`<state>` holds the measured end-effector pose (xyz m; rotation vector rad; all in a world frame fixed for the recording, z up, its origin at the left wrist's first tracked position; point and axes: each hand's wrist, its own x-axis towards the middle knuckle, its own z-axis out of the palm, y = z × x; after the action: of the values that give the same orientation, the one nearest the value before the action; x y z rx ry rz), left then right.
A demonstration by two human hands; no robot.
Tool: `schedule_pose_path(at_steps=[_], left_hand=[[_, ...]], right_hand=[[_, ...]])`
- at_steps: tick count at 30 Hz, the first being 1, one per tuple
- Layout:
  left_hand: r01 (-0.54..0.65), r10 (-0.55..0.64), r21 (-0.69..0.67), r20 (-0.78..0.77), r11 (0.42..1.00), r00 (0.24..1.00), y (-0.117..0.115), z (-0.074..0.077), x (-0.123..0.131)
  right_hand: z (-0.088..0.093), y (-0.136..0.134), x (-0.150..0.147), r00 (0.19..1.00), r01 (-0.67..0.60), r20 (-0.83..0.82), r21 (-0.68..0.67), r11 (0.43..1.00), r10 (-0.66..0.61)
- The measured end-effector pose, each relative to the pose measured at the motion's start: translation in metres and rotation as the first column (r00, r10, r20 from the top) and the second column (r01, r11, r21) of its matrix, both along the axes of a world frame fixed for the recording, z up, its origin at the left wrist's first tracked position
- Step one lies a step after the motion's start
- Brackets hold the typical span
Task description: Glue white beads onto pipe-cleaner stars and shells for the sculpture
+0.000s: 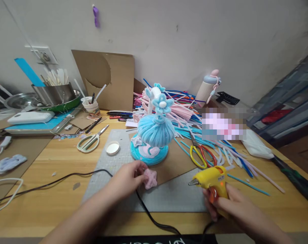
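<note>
Between the fingertips of my left hand (pixel 133 174) is a small pink fuzzy star (pixel 151 179), held low over the grey cutting mat (pixel 179 200). My right hand (pixel 226 201) grips a yellow hot glue gun (pixel 212 179) by its handle, nozzle pointing left and its orange light lit. Just beyond my left hand stands a blue pipe-cleaner craft (pixel 156 130) with a pleated skirt shape and flowers on top. Its round blue base (pixel 149 161) carries a white star and a pink piece. Part of the pink star is hidden by my fingers.
A black cord (pixel 154 217) crosses the mat below my left hand. Red-and-yellow-handled scissors (pixel 198 156) lie beyond the glue gun, near many loose pipe cleaners (pixel 180 110). Pale green scissors (pixel 89 143), a small round lid (pixel 112 148) and a paper cup (pixel 91 105) are leftward.
</note>
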<state>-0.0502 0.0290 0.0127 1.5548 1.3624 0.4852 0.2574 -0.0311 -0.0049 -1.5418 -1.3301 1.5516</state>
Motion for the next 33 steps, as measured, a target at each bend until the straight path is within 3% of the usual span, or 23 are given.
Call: schedule_pose_path(at_steps=[3,5,8,9,14,20,26,33], left_hand=[[-0.125,0.131,0.136,-0.033,0.983,0.991,-0.011,0.0,-0.002],[-0.234,0.24,0.193,-0.009,0.953,0.971,-0.016,-0.004,-0.004],[-0.387,0.374,0.222,0.102,0.895,0.922,-0.015,-0.013,-0.006],[-0.427,0.402,0.209,0.155,0.88,0.903,-0.012,-0.015,-0.005],[-0.579,0.526,0.025,0.388,0.815,0.757,-0.001,-0.017,0.007],[-0.629,0.609,-0.168,0.521,0.759,0.597,-0.002,-0.004,0.021],[-0.636,0.63,-0.224,0.566,0.739,0.532,0.002,-0.001,0.023],[-0.631,0.622,-0.206,0.547,0.748,0.56,0.028,-0.002,0.009]], right_hand=[[0.001,0.0,-0.009,0.938,0.003,-0.342,-0.134,0.991,-0.049],[0.005,0.003,-0.017,0.864,0.085,-0.469,-0.227,0.97,-0.185],[0.013,0.019,-0.032,0.672,0.252,-0.58,-0.406,0.879,-0.461],[0.015,0.027,-0.038,0.636,0.283,-0.598,-0.408,0.868,-0.488],[0.013,0.083,-0.064,0.594,0.368,-0.607,-0.378,0.849,-0.528],[0.004,0.134,-0.08,0.566,0.412,-0.638,-0.33,0.849,-0.522],[0.004,0.136,-0.09,0.554,0.409,-0.653,-0.328,0.852,-0.517],[0.003,0.106,-0.091,0.505,0.454,-0.657,-0.35,0.82,-0.56]])
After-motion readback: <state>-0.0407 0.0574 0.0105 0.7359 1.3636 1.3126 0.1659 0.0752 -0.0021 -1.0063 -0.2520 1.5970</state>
